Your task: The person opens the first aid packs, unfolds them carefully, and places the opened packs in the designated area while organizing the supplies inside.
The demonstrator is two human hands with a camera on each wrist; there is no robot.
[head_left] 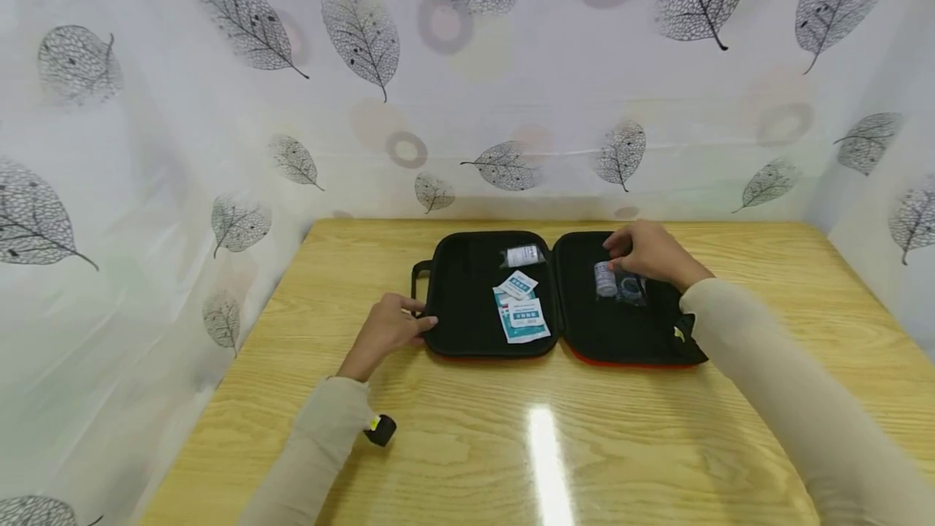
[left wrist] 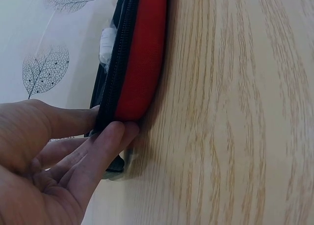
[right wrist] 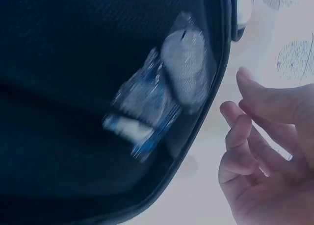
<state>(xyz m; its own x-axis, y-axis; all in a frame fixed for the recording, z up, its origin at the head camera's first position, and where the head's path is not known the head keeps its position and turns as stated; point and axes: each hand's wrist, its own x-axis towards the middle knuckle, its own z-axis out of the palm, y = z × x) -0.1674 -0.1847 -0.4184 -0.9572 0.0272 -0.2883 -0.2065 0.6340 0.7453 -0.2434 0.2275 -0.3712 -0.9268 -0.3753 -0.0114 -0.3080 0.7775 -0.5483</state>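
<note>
A black-lined case with a red shell (left wrist: 142, 58) lies unfolded on the table. My left hand (head_left: 390, 323) pinches the rim at its front left corner, thumb above and fingers below. In the left half (head_left: 463, 299) are white-and-teal packets (head_left: 524, 321) and a wrapped white roll (head_left: 523, 256). The right half (head_left: 613, 331) holds another wrapped white roll (right wrist: 184, 63) and a clear plastic bag (right wrist: 140, 107) with blue and white contents. Over that half hovers my right hand (head_left: 650, 252), fingers loosely bent with nothing between them.
The wooden table (head_left: 453, 445) runs back to a leaf-patterned sheet (head_left: 409, 39). A black carry handle (head_left: 419, 268) sticks out from the case's left side. Small black wrist cameras hang at both cuffs, the left camera (head_left: 381, 430) low over the table.
</note>
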